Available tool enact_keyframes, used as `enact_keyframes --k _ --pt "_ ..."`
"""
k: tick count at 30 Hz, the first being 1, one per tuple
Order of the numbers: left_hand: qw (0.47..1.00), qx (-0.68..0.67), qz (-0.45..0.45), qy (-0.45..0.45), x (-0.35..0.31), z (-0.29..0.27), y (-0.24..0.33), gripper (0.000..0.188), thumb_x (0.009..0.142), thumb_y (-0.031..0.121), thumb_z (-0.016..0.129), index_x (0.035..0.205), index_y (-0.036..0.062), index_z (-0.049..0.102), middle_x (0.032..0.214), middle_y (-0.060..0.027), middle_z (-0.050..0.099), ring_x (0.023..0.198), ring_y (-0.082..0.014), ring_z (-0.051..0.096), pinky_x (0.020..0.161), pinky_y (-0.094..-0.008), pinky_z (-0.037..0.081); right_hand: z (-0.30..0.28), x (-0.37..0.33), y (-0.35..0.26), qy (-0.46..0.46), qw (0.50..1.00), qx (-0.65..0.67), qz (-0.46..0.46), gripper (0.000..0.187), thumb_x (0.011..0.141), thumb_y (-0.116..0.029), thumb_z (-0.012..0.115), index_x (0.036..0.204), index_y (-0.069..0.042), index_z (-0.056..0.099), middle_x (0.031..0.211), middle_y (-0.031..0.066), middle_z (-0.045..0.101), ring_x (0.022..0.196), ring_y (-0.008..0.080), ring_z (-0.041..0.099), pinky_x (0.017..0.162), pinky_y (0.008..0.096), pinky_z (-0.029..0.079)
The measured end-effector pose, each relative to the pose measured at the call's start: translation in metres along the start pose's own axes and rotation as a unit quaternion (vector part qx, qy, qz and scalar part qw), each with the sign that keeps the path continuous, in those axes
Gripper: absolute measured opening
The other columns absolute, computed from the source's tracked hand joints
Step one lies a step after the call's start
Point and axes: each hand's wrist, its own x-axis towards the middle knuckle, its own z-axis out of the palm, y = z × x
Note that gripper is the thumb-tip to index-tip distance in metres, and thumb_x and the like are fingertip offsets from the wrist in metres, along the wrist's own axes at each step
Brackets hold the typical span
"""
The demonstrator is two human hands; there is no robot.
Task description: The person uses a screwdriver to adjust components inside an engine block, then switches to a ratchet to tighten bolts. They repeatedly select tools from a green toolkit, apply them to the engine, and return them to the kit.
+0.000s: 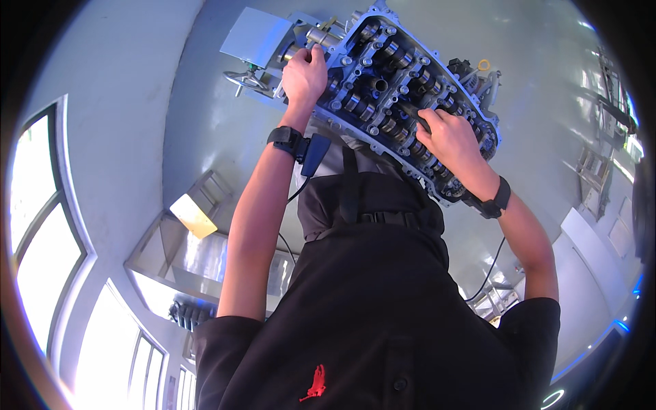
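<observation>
An engine cylinder head (383, 126), its cover off, lies at a slant in front of me, with camshafts and bolts exposed. My right hand (451, 140) is closed around a dark tool handle (424, 121) over the middle of the head. The tool's working end is lost among the dark parts, so its kind cannot be told. My left hand (304, 78) is at the head's left end, beside a metal cylinder (321, 36) of the stand. Its fingers are curled closed, and whatever they grip is hidden.
A handwheel (246, 78) and a pale box-shaped panel (256, 35) belong to the stand on the left. Past the head's right end are an orange ring (484, 65) and dark engine parts. A metal bench (195, 256) stands lower left, below a yellow-topped stool (193, 215). Cables hang beside my forearms.
</observation>
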Motion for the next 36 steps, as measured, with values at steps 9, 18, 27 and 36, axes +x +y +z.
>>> enact_keyframes --k 9,18,27,36 --pt "0.999 0.041 -0.008 0.009 -0.038 -0.013 0.03 0.049 0.089 0.046 0.045 0.097 0.0049 0.07 0.092 -0.0233 0.068 0.093 -0.0414 0.064 0.083 -0.0469 0.049 -0.071 -0.034 -0.006 -0.025 0.999 -0.015 0.039 0.022 0.081 -0.022 0.068 0.096 -0.005 0.065 0.08 0.0146 0.068 0.071 0.0331 0.065 0.063 0.0406 0.053" --pt "0.999 0.034 0.016 0.021 -0.059 0.011 0.059 0.051 0.088 0.046 0.045 0.093 0.0009 0.068 0.09 -0.0252 0.067 0.091 -0.0452 0.062 0.081 -0.0497 0.047 -0.142 -0.124 0.003 0.175 0.965 0.094 0.17 0.02 0.082 -0.021 0.068 0.089 -0.009 0.055 0.061 0.0084 0.061 0.056 0.0269 0.062 0.05 0.0371 0.045" --pt "1.0 0.025 0.018 0.004 -0.067 0.039 0.081 0.053 0.089 0.044 0.045 0.097 -0.0034 0.068 0.091 -0.0265 0.067 0.089 -0.0435 0.063 0.082 -0.0472 0.046 -0.098 -0.144 0.034 0.177 0.931 0.209 0.24 0.024 0.085 -0.019 0.063 0.098 -0.006 0.048 0.061 0.0099 0.06 0.056 0.0305 0.062 0.051 0.0399 0.046" --pt "1.0 0.01 0.008 0.006 -0.057 0.051 0.077 0.053 0.088 0.044 0.046 0.099 -0.0031 0.068 0.093 -0.0272 0.067 0.091 -0.0426 0.063 0.084 -0.0461 0.045 -0.064 -0.115 0.051 0.18 0.957 0.171 0.15 0.028 0.083 -0.019 0.068 0.103 -0.006 0.053 0.081 0.0095 0.067 0.07 0.0276 0.066 0.059 0.0369 0.051"
